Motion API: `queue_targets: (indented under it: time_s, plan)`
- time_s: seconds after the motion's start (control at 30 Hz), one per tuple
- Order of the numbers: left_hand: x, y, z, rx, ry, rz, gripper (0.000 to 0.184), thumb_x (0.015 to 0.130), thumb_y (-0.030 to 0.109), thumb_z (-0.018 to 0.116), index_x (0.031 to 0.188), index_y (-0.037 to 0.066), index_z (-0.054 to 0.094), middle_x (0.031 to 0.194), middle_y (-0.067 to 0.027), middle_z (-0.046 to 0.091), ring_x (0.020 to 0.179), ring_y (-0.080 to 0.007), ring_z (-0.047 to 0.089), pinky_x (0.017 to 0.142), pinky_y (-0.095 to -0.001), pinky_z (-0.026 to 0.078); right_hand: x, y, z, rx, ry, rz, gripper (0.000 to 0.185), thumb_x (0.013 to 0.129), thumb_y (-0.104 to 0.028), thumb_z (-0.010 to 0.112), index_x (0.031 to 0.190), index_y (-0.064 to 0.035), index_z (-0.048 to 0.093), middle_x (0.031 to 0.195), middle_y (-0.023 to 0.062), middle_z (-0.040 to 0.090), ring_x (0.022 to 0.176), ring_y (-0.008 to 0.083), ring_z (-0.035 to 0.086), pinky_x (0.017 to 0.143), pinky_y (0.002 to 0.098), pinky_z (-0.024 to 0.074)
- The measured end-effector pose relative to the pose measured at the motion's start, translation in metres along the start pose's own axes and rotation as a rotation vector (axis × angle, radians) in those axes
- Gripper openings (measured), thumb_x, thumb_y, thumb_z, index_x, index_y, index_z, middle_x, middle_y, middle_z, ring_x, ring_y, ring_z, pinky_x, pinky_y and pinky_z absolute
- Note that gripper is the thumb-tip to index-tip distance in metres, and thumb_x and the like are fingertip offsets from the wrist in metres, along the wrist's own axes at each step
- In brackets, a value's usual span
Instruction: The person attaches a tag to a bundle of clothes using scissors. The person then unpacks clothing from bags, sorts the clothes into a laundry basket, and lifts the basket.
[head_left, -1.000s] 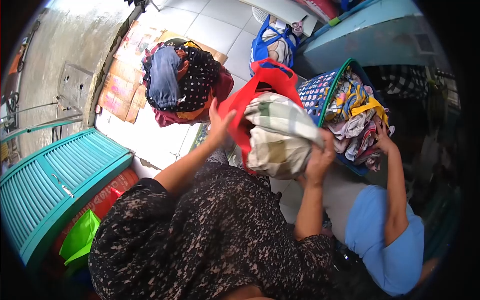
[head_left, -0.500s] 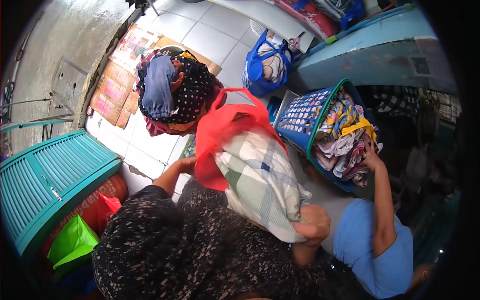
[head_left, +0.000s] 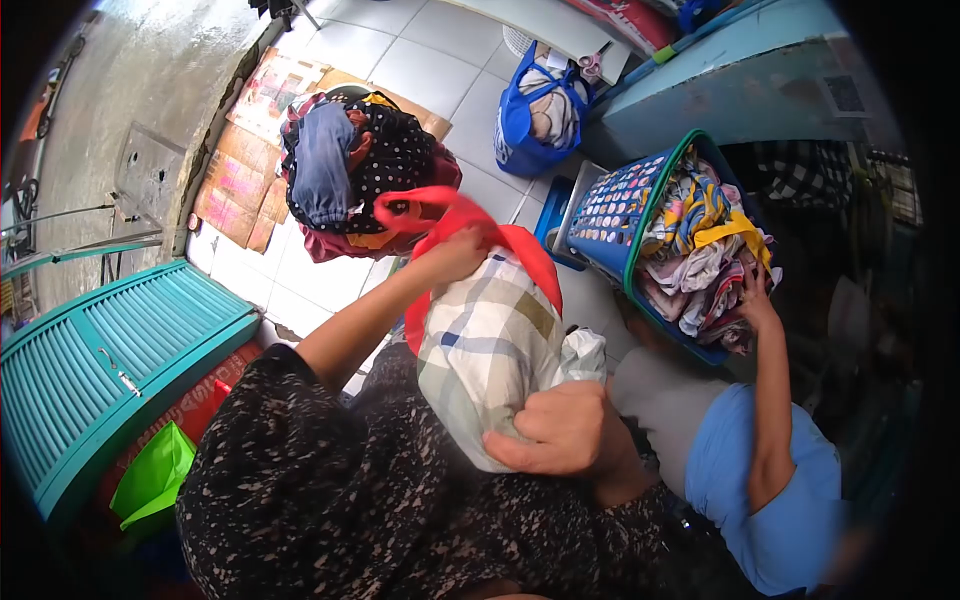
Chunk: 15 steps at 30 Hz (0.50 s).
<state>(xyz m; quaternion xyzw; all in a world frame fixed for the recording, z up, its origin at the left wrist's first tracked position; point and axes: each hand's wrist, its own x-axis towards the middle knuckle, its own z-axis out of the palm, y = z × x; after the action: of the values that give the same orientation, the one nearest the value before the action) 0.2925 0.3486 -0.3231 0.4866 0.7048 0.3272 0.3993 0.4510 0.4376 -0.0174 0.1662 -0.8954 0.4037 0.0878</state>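
Note:
A plaid cloth [head_left: 487, 335] in cream, green and blue lies bunched across my lap, its far end against a red fabric bag [head_left: 532, 262]. My right hand [head_left: 555, 430] is closed in a fist around the near end of the cloth. At the far end, my left hand [head_left: 458, 258] grips the red bag near its handle, its fingertips partly hidden by the red fabric. A crumpled whitish piece [head_left: 583, 357] shows just beyond my right hand; its kind I cannot make out.
A heaped pile of clothes [head_left: 375, 170] stands ahead on cardboard [head_left: 235, 185]. To the right are a blue bag [head_left: 515, 130] of cloth and a tilted blue laundry basket [head_left: 615, 205], with another person's hand [head_left: 758, 300] on its clothes. A teal louvered door [head_left: 120, 350] is at left.
My left hand has come up from beside the red bag onto its top, and the bag's handle has folded down. My right hand has moved left with the cloth's end.

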Motion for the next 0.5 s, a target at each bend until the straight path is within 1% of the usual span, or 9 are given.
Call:
queue_targets:
  time_s: [0.03, 0.07, 0.13, 0.23, 0.27, 0.33, 0.43, 0.47, 0.5]
  plan:
    - [0.014, -0.001, -0.007, 0.158, -0.216, -0.116, 0.040, 0.083, 0.021, 0.043, 0.118, 0.002, 0.043, 0.121, -0.0229, 0.043, 0.108, -0.0391, 0.045, 0.088, -0.0422, 0.039, 0.002, -0.003, 0.003, 0.017, 0.024, -0.034, 0.022, 0.060, -0.012, 0.062, 0.082, -0.0123, 0.059, 0.054, -0.0040, 0.035, 0.045, 0.0088, 0.042, 0.036, 0.0230, 0.0298]
    - [0.024, 0.028, -0.019, 0.139, -0.284, -0.358, 0.041, 0.085, 0.025, 0.041, 0.120, 0.004, 0.044, 0.118, -0.0208, 0.044, 0.113, -0.0363, 0.041, 0.090, -0.0418, 0.037, 0.005, -0.008, 0.007, 0.034, 0.047, -0.067, 0.023, 0.059, -0.011, 0.063, 0.081, -0.0122, 0.060, 0.053, -0.0044, 0.034, 0.043, 0.0086, 0.039, 0.035, 0.0232, 0.0268]
    - [0.028, 0.019, 0.000, 0.390, -0.218, -0.427, 0.049, 0.085, 0.030, 0.041, 0.125, 0.002, 0.038, 0.128, -0.0236, 0.037, 0.116, -0.0368, 0.040, 0.098, -0.0394, 0.032, 0.006, -0.015, 0.006, 0.038, 0.105, -0.121, 0.024, 0.057, -0.011, 0.065, 0.081, -0.0120, 0.061, 0.051, -0.0053, 0.032, 0.041, 0.0076, 0.036, 0.035, 0.0232, 0.0227]
    - [0.026, -0.069, 0.025, 0.320, -0.438, -0.532, 0.055, 0.087, 0.036, 0.038, 0.129, 0.002, 0.033, 0.131, -0.0221, 0.035, 0.120, -0.0338, 0.036, 0.099, -0.0393, 0.029, -0.004, -0.016, -0.016, -0.033, 0.177, -0.178, 0.028, 0.056, -0.011, 0.066, 0.084, -0.0119, 0.063, 0.050, -0.0070, 0.031, 0.041, 0.0053, 0.032, 0.036, 0.0215, 0.0178]
    - [0.025, -0.087, 0.019, 0.254, -0.491, -0.551, 0.056, 0.087, 0.038, 0.037, 0.130, 0.002, 0.031, 0.132, -0.0217, 0.034, 0.121, -0.0331, 0.035, 0.099, -0.0393, 0.029, -0.019, -0.013, -0.022, -0.047, 0.244, -0.168, 0.027, 0.057, -0.012, 0.065, 0.084, -0.0125, 0.063, 0.050, -0.0062, 0.032, 0.041, 0.0070, 0.031, 0.036, 0.0229, 0.0179]
    - [0.024, -0.097, -0.006, 0.038, -0.530, -0.587, 0.059, 0.087, 0.041, 0.036, 0.131, 0.003, 0.029, 0.133, -0.0209, 0.033, 0.122, -0.0317, 0.033, 0.100, -0.0393, 0.028, -0.049, -0.015, -0.029, -0.053, 0.489, 0.048, 0.020, 0.065, -0.015, 0.066, 0.082, -0.0108, 0.057, 0.055, 0.0010, 0.044, 0.047, 0.0140, 0.045, 0.038, 0.0243, 0.0315]
    - [0.029, -0.084, -0.043, -0.359, -0.490, -0.645, 0.063, 0.088, 0.045, 0.034, 0.133, 0.003, 0.025, 0.134, -0.0197, 0.032, 0.124, -0.0296, 0.031, 0.100, -0.0392, 0.027, -0.081, -0.005, -0.020, -0.127, 0.994, 0.454, 0.022, 0.075, -0.024, 0.061, 0.084, -0.0052, 0.055, 0.072, 0.0076, 0.052, 0.065, 0.0183, 0.052, 0.058, 0.0295, 0.0399]
    - [0.031, -0.073, -0.050, -0.484, -0.459, -0.642, 0.064, 0.088, 0.046, 0.034, 0.134, 0.003, 0.024, 0.135, -0.0193, 0.031, 0.124, -0.0289, 0.031, 0.100, -0.0392, 0.027, -0.084, 0.004, -0.017, -0.131, 1.094, 0.577, 0.025, 0.078, -0.027, 0.060, 0.085, -0.0033, 0.054, 0.078, 0.0098, 0.055, 0.071, 0.0197, 0.054, 0.065, 0.0312, 0.0426]
    - [0.031, -0.056, -0.057, -0.586, -0.412, -0.595, 0.066, 0.088, 0.048, 0.033, 0.135, 0.003, 0.022, 0.135, -0.0189, 0.031, 0.125, -0.0282, 0.030, 0.100, -0.0392, 0.026, -0.080, 0.017, -0.014, -0.105, 1.128, 0.636, 0.029, 0.081, -0.030, 0.058, 0.086, -0.0015, 0.053, 0.084, 0.0120, 0.058, 0.078, 0.0212, 0.056, 0.072, 0.0329, 0.0454]
